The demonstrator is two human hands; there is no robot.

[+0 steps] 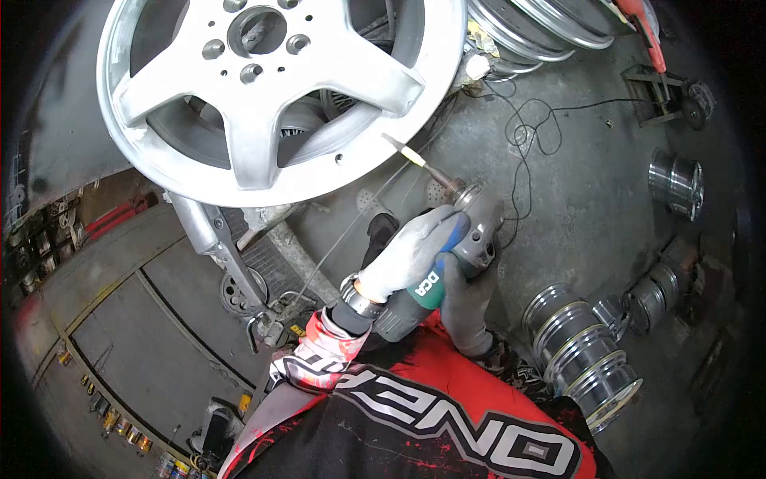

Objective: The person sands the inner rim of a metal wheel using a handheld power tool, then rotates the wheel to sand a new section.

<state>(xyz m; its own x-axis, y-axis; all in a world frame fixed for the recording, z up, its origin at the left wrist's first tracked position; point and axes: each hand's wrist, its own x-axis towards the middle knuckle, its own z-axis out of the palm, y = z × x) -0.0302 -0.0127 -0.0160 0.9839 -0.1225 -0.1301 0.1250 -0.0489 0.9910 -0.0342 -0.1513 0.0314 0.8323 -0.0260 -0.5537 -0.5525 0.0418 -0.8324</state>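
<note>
A silver five-spoke alloy wheel (255,104) sits on a metal stand (219,239) at the upper left. Both my hands are gloved and wrapped around a grey-green DCA die grinder (471,231). My left hand (407,251), in a light grey glove, grips the top of its body. My right hand (467,307), in a darker glove, holds it from beneath. The grinder's long thin bit (411,156) points up-left, with its tip just short of the wheel's lower right rim.
Several polished rim barrels lie on the concrete floor at the right (582,351), (674,180), and more rims are stacked at the top (527,32). A thin black cable (527,128) loops across the floor. A shelf of small items (40,239) runs along the left.
</note>
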